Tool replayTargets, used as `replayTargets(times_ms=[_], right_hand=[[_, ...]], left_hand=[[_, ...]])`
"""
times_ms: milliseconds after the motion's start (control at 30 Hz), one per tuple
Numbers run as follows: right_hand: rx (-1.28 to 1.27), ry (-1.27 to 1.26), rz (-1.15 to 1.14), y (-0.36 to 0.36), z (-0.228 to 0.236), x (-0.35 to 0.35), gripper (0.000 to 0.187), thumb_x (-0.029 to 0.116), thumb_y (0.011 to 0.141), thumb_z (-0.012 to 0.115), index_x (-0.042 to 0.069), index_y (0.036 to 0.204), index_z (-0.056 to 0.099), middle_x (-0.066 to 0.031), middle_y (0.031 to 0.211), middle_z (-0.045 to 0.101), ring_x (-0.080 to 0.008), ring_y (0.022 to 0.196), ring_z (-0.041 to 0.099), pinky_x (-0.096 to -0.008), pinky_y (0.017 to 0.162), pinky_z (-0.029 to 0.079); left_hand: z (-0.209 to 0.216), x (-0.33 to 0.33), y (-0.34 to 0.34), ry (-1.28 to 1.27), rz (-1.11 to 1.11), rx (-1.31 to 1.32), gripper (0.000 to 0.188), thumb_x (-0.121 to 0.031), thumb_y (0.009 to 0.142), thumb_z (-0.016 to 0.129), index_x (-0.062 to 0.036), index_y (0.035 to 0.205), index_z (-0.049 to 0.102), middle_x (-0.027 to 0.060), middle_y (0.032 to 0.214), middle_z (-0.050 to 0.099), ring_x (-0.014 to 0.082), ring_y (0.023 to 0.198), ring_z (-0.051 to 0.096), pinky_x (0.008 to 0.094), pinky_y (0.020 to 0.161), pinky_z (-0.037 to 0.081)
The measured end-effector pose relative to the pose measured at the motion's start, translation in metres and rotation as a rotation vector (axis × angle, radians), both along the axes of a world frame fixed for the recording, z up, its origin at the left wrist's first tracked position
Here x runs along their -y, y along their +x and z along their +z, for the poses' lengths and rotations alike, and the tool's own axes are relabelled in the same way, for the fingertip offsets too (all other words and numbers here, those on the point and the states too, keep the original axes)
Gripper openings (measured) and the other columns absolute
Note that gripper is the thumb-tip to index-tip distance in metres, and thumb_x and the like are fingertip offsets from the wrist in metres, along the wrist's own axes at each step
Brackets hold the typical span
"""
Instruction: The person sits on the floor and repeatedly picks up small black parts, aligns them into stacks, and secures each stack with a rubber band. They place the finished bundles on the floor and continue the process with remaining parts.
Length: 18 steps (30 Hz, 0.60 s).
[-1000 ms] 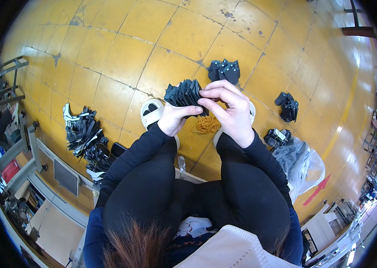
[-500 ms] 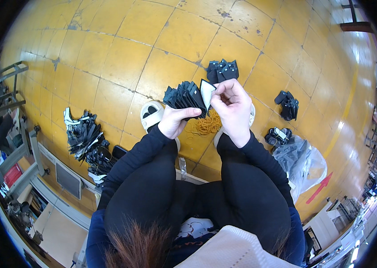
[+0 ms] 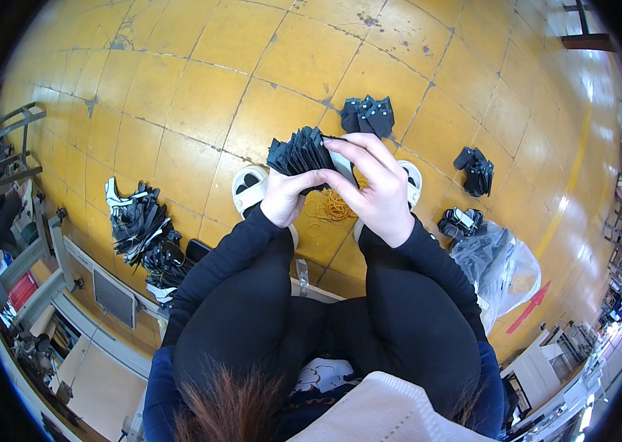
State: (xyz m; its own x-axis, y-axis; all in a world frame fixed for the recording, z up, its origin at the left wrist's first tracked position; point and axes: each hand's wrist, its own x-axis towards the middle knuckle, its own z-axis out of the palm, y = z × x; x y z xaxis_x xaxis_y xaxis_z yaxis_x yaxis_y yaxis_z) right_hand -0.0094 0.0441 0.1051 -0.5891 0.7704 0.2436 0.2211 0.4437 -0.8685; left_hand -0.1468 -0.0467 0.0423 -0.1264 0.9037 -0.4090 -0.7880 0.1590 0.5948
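A thick stack of small black fabric pieces [image 3: 298, 153] is gripped from below by my left hand [image 3: 283, 200], its pieces fanned out side by side. At the stack's right end stands a piece with a white face [image 3: 341, 153]. My right hand [image 3: 381, 190] closes on that end piece, fingers over its top and thumb reaching to the left hand's thumb. The left hand's other fingers are hidden under the stack. Beneath the hands, a heap of yellow rubber bands [image 3: 337, 209] lies on the floor between my sandals [image 3: 251, 190].
Bundled black pieces lie ahead [image 3: 367, 118] and to the right [image 3: 477, 175]. A black bundle with white parts [image 3: 461, 222] sits by a clear plastic bag [image 3: 499, 269]. A larger black-and-white pile [image 3: 136, 221] and a dark phone-like object [image 3: 197, 250] are left, near a metal-framed table [image 3: 97, 324].
My right hand has moved slightly left and down, from pinching the white-faced piece away from the stack to pressing it against the stack. The left hand has barely moved.
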Motion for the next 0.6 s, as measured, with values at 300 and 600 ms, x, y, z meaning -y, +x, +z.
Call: replayTargets(times_ms=[300, 600], right_hand=[[0.007, -0.287, -0.183, 0.001, -0.005, 0.002, 0.02, -0.002, 0.081, 0.065, -0.001, 0.101, 0.066, -0.0101, 0.09, 0.067, -0.0137, 0.078, 0.064, -0.024, 0.07, 0.049], [-0.01, -0.087, -0.009, 0.0, -0.01, -0.001, 0.026, 0.005, 0.081, 0.067, 0.0, 0.107, 0.064, -0.0134, 0.095, 0.062, -0.0254, 0.079, 0.064, -0.0301, 0.069, 0.05]], left_hand=[[0.0, 0.001, 0.0, -0.066, 0.007, 0.067, 0.038, 0.007, 0.078, 0.066, -0.0029, 0.114, 0.061, 0.0058, 0.103, 0.067, 0.0144, 0.094, 0.064, 0.0293, 0.085, 0.051], [0.004, -0.001, 0.0, -0.084, 0.008, 0.048, 0.04, 0.009, 0.076, 0.067, -0.0025, 0.114, 0.061, 0.0063, 0.104, 0.067, 0.0147, 0.095, 0.064, 0.0284, 0.085, 0.051]])
